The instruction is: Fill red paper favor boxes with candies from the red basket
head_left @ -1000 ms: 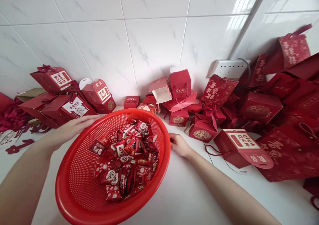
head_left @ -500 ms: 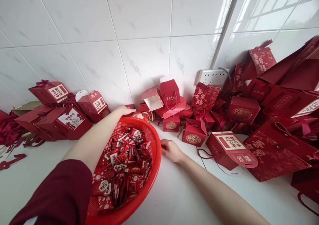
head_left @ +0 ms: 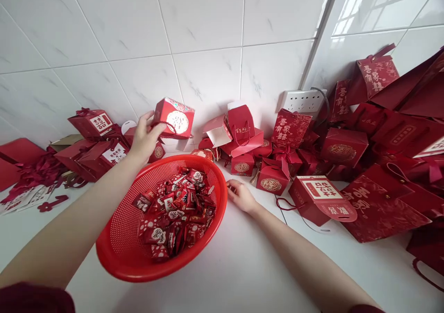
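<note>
My left hand (head_left: 144,139) is closed on a small red candy box (head_left: 176,119) with a pale round emblem. It holds the box in the air, tilted, behind the basket's far rim. A red plastic basket (head_left: 118,239) stands on the white table, with red wrapped candies (head_left: 176,211) heaped toward its right side. My right hand (head_left: 241,196) lies low at the basket's right rim, its fingers curled against the edge; the fingertips are partly hidden there.
Small red boxes (head_left: 242,164) cluster by the tiled wall, and more boxes (head_left: 93,158) are stacked at the left. Red gift bags (head_left: 385,202) crowd the right side. A power strip (head_left: 303,101) sits against the wall. Red ribbons (head_left: 38,169) lie at far left.
My left hand has risen from behind the basket, lifting the candy box off the area near the wall. My right hand stays at the rim. The view has shifted slightly left.
</note>
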A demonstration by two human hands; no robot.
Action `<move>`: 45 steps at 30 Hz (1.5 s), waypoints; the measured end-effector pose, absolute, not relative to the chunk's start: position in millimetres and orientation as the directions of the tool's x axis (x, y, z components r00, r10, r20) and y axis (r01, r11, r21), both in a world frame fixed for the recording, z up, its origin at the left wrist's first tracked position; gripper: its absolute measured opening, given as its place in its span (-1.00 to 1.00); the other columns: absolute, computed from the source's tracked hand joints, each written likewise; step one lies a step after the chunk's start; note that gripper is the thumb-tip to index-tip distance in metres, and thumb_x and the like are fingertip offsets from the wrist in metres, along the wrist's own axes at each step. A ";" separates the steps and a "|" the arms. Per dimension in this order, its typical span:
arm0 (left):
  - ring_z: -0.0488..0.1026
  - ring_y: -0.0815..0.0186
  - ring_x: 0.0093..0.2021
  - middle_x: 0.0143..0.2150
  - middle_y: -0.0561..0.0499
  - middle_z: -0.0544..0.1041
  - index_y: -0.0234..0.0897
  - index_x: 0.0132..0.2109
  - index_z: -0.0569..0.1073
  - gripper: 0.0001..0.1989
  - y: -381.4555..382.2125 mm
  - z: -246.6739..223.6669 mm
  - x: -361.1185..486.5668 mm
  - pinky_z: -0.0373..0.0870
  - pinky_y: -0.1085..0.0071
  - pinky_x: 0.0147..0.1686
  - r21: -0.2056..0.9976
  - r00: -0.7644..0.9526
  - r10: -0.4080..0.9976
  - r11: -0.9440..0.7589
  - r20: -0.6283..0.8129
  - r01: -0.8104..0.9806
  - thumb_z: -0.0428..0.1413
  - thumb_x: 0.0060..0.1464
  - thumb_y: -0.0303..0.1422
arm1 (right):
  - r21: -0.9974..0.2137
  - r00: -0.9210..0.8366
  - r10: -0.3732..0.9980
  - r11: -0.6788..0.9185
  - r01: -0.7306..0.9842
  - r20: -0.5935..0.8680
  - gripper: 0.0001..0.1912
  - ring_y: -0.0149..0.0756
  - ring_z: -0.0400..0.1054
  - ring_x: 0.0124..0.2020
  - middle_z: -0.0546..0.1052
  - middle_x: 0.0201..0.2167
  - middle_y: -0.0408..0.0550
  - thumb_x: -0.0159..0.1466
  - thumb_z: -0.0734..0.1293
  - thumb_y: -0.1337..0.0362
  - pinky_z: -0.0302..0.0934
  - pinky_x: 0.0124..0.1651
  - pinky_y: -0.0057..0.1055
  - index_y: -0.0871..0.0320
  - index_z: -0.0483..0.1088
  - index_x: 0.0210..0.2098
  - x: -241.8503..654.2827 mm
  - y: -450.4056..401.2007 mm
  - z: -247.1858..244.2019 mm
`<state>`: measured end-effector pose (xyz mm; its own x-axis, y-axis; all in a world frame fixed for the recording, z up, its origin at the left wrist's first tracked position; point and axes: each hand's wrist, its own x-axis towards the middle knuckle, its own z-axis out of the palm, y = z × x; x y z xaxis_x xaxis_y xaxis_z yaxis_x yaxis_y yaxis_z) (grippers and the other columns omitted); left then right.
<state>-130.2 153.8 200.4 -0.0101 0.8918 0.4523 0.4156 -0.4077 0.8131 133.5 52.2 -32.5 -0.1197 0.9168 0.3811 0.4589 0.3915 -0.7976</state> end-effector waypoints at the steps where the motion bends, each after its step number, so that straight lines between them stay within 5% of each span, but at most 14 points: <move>1: 0.36 0.06 0.23 0.30 -0.06 0.33 -0.14 0.31 0.18 -0.40 132.7 204.6 -126.4 0.38 0.07 0.21 0.888 0.004 0.920 -0.379 0.391 0.260 0.08 0.16 -0.17 | -0.794 -0.083 0.908 0.402 0.455 0.411 -0.78 -0.32 0.37 -0.33 0.53 -0.26 -0.03 0.35 0.19 0.23 0.28 -0.25 -0.39 0.14 0.45 -0.19 134.1 49.6 -25.6; 6: 0.45 0.00 0.13 0.23 -0.13 0.44 -0.24 0.27 0.25 -0.43 43.1 208.4 -100.2 0.49 -0.03 0.06 0.985 0.259 0.965 0.001 0.044 -0.174 -0.07 0.24 -0.03 | -0.662 0.018 0.728 0.612 0.433 0.685 -0.44 -0.14 0.32 0.14 0.25 0.27 0.21 0.37 0.22 -0.02 0.33 0.08 -0.19 0.11 0.12 0.26 139.7 11.5 50.2; 10: 0.47 -0.03 0.13 0.21 -0.09 0.47 -0.14 0.25 0.30 -0.45 -5.4 196.6 -76.8 0.53 -0.04 -0.01 0.952 0.413 0.901 0.232 -0.132 -0.202 -0.12 0.25 0.01 | -0.340 -0.209 0.524 0.758 0.556 0.826 0.12 0.15 -0.20 0.47 -0.17 0.48 0.17 0.14 0.43 -0.18 0.09 0.34 0.11 0.04 -0.22 0.45 131.4 -42.3 120.5; 12: 0.48 -0.05 0.13 0.19 -0.09 0.49 -0.11 0.24 0.33 -0.44 -24.0 190.2 -65.4 0.53 -0.05 -0.03 0.950 0.493 0.856 0.266 -0.154 -0.165 -0.16 0.26 0.05 | -0.274 -0.245 0.537 0.709 0.650 0.807 -0.06 0.12 -0.14 0.46 -0.21 0.50 0.11 0.27 0.39 0.03 0.16 0.32 0.04 0.01 -0.18 0.46 126.3 -64.2 141.6; 15: 0.49 -0.05 0.12 0.17 -0.09 0.49 -0.05 0.22 0.35 -0.44 -44.9 181.0 -51.2 0.53 -0.04 -0.04 0.976 0.538 0.840 0.171 -0.073 -0.134 -0.18 0.25 0.09 | -0.307 -0.109 0.571 0.582 0.753 0.814 -0.45 -0.09 0.20 0.33 0.12 0.43 0.01 0.38 0.18 0.39 0.32 0.21 -0.15 -0.01 0.18 0.34 130.6 -84.7 157.9; 20: 0.44 0.00 0.17 0.30 -0.08 0.33 0.08 0.35 0.13 -0.40 -65.4 161.8 -36.3 0.55 0.06 -0.06 0.961 0.452 0.855 -0.274 0.254 -0.020 -0.02 0.22 0.03 | -0.396 0.178 0.502 0.369 0.841 0.846 -0.75 -0.24 0.53 -0.14 0.62 -0.14 -0.07 0.34 0.25 0.41 0.43 -0.07 -0.31 0.07 0.52 -0.10 169.5 -104.2 169.9; 22: 0.34 0.01 0.26 0.40 -0.09 0.17 0.10 0.41 -0.01 -0.29 -72.5 152.5 -31.3 0.52 0.08 0.02 0.821 0.424 0.801 -0.537 0.422 0.197 0.09 0.20 -0.08 | -0.412 0.202 0.539 0.303 0.859 0.818 -0.82 -0.27 0.53 -0.30 0.62 -0.29 -0.09 0.29 0.30 0.39 0.41 -0.21 -0.35 0.09 0.53 -0.20 185.2 -107.2 170.1; 24: 0.33 0.01 0.27 0.41 -0.12 0.13 0.07 0.41 0.00 -0.29 -79.0 140.7 -26.0 0.47 0.07 0.07 0.524 0.432 0.671 -0.741 0.603 0.419 0.11 0.21 -0.18 | -0.426 0.176 0.631 0.270 0.864 0.756 -0.86 -0.27 0.50 -0.40 0.62 -0.39 -0.12 0.25 0.32 0.38 0.37 -0.30 -0.37 0.10 0.53 -0.29 196.7 -103.3 165.9; 27: 0.50 0.08 -0.04 0.16 -0.18 0.44 -0.04 0.29 0.26 -0.51 -86.0 116.1 -17.1 0.48 0.09 -0.14 0.088 0.556 0.436 -0.835 0.707 0.543 0.08 0.24 -0.29 | -0.417 0.059 0.838 0.207 0.885 0.542 -0.80 -0.26 0.48 -0.45 0.60 -0.47 -0.14 0.17 0.29 0.47 0.27 -0.39 -0.41 0.08 0.52 -0.42 204.7 -83.7 152.2; 29: 0.50 0.12 -0.23 -0.09 -0.16 0.55 -0.13 0.11 0.41 -0.70 -87.7 96.8 -11.2 0.42 0.13 -0.32 -0.058 0.661 0.369 -0.847 0.654 0.529 0.05 0.25 -0.33 | -0.372 -0.013 0.945 0.141 0.917 0.327 -0.74 -0.25 0.48 -0.42 0.61 -0.45 -0.10 0.12 0.26 0.55 0.22 -0.42 -0.41 0.09 0.50 -0.47 204.2 -66.2 140.9; 32: 0.49 0.08 -0.19 -0.16 -0.17 0.56 -0.23 -0.03 0.47 -0.80 -85.8 72.4 -4.6 0.40 0.12 -0.31 -0.108 0.776 0.384 -0.861 0.500 0.496 0.05 0.26 -0.30 | -0.251 -0.057 0.995 0.077 0.965 0.086 -0.71 -0.19 0.49 -0.35 0.62 -0.34 -0.02 0.11 0.25 0.57 0.17 -0.40 -0.39 0.10 0.51 -0.40 196.9 -45.7 127.7; 38: 0.33 -0.01 0.21 0.22 -0.23 0.40 -0.31 0.24 0.29 -0.48 -75.0 60.8 -3.4 0.31 0.02 0.14 -0.070 0.785 0.499 -0.826 0.368 0.559 0.14 0.21 -0.22 | -0.184 -0.131 0.987 0.112 0.977 -0.094 -0.79 -0.13 0.49 -0.31 0.61 -0.31 0.05 0.15 0.28 0.48 0.15 -0.38 -0.37 0.13 0.52 -0.34 179.7 -41.7 124.2; 42: 0.33 0.01 0.17 0.07 -0.15 0.46 -0.33 0.18 0.34 -0.47 -69.1 66.2 -6.7 0.12 -0.01 0.30 -0.144 0.845 0.434 -0.858 0.314 0.494 0.21 0.15 -0.19 | -0.254 -0.253 0.960 0.217 0.943 -0.119 -0.76 -0.20 0.48 -0.23 0.62 -0.21 0.00 0.23 0.29 0.34 0.14 -0.32 -0.42 0.09 0.53 -0.15 174.0 -41.6 126.4; 45: 0.39 0.11 0.00 -0.11 -0.07 0.46 -0.31 -0.03 0.42 -0.75 -67.7 69.2 -9.0 0.21 0.05 0.23 -0.260 0.880 0.325 -0.868 0.346 0.423 0.17 0.19 -0.31 | -0.214 -0.273 0.961 0.257 0.942 -0.045 -0.72 -0.27 0.40 -0.39 0.59 -0.39 -0.01 0.35 0.19 0.27 0.05 -0.37 -0.40 0.13 0.51 -0.36 177.4 -41.5 131.6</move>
<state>-9.0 -67.7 69.2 0.8802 0.3248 0.3461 0.4226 -0.8682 -0.2601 177.4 -41.5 131.6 -0.2728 0.9610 -0.0446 0.9422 0.2574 -0.2144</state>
